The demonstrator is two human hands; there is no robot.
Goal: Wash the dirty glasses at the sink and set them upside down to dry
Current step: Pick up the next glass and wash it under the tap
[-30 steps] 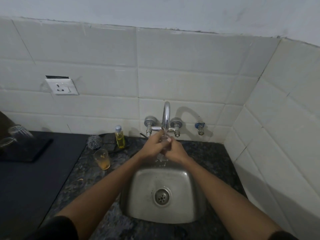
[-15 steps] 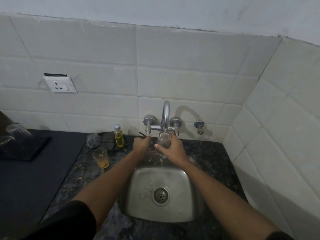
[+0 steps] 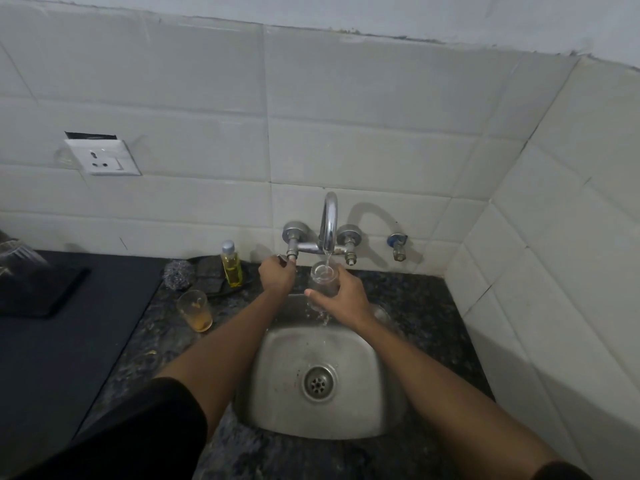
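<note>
Right hand (image 3: 343,295) grips glass (image 3: 323,278) under tap (image 3: 329,223); left hand (image 3: 277,276) clasps tap handle (image 3: 290,258).

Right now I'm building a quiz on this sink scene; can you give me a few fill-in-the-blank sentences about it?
1. The right hand holds a clear drinking glass under the curved chrome faucet, above the steel ____.
2. The left hand is at the faucet's ____ handle.
3. The dirty glass with orange residue stands ____ on the speckled stone counter.
4. The small bottle by the wall holds ____ liquid.

Missing: sink; left; upright; yellow
</note>
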